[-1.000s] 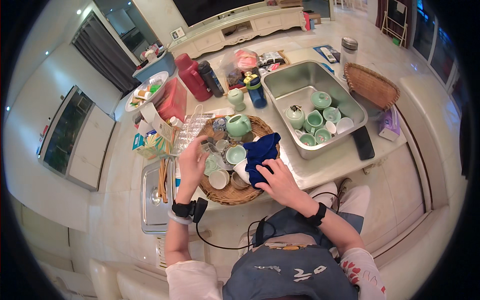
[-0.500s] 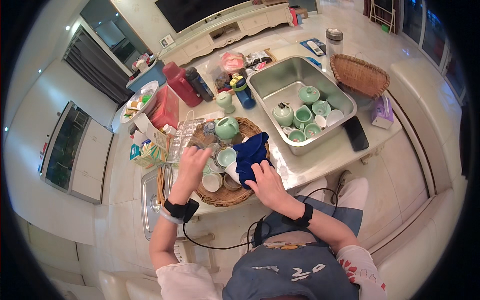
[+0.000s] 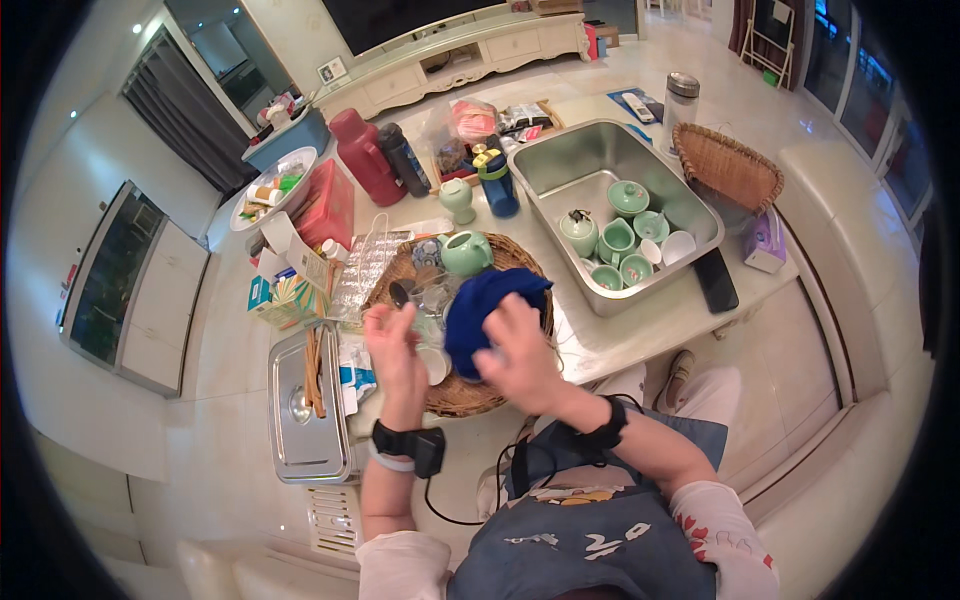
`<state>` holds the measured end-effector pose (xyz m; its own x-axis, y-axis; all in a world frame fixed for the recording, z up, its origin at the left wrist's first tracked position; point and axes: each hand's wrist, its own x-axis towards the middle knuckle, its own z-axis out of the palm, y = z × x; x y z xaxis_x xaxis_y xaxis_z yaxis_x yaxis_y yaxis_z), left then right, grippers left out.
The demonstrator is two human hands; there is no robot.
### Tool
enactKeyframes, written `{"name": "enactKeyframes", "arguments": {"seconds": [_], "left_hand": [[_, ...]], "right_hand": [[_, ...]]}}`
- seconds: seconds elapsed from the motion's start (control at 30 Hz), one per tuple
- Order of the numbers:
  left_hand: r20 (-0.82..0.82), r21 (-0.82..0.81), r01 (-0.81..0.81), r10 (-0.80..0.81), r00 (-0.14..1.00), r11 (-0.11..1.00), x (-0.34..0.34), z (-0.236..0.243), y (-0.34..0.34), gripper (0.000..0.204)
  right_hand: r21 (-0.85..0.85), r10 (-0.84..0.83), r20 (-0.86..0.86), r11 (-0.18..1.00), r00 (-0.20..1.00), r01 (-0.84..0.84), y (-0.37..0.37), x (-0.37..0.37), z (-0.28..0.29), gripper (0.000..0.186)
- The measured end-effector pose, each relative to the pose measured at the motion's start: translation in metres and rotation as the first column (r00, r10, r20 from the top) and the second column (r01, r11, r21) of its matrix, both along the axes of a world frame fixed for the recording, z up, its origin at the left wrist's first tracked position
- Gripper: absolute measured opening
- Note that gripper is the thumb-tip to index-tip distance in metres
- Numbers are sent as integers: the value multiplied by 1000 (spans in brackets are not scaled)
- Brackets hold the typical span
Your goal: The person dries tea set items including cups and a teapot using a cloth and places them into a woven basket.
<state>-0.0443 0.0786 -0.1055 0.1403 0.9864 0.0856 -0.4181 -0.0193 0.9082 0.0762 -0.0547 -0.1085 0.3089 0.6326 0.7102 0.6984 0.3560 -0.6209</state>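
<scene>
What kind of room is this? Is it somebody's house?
Probably a living room in somebody's home. There's a wide, black, flat screen above a long, low, cream cabinet with curvy trim, and along the right side a cream, padded seat that looks like a sofa.

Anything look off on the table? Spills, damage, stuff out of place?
No spill or breakage visible. One oddity: the phone lies close to the front edge of the table, beside the metal tub, so it could get knocked off.
</scene>
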Motion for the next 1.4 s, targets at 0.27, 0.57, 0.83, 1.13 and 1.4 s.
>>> {"name": "enactKeyframes", "arguments": {"seconds": [0.27, 0.57, 0.83, 1.13, 1.4], "left_hand": [[204, -77, 198, -179, 962, 977, 29, -10, -45, 12], [396, -314, 290, -153, 905, 904, 41, -19, -28, 18], [399, -46, 190, -157, 904, 981, 52, -13, -52, 21], [491, -201, 294, -164, 856, 934, 81, -5, -51, 20], [335, 164, 121, -171, 927, 979, 68, 8, -61, 17]], "right_hand": [[-83, -72, -508, 996, 858, 34, 44, 22, 1, 33], [-69, -39, -496, 998, 868, 6, 17, 11, -30, 46], [98, 14, -557, 994, 830, 49, 34, 23, -35, 45], [411, 427, -879, 904, 211, -117, 41, -2, -83, 38], [561, 570, -822, 811, 9, -167, 28, 30, -32, 23]]}}
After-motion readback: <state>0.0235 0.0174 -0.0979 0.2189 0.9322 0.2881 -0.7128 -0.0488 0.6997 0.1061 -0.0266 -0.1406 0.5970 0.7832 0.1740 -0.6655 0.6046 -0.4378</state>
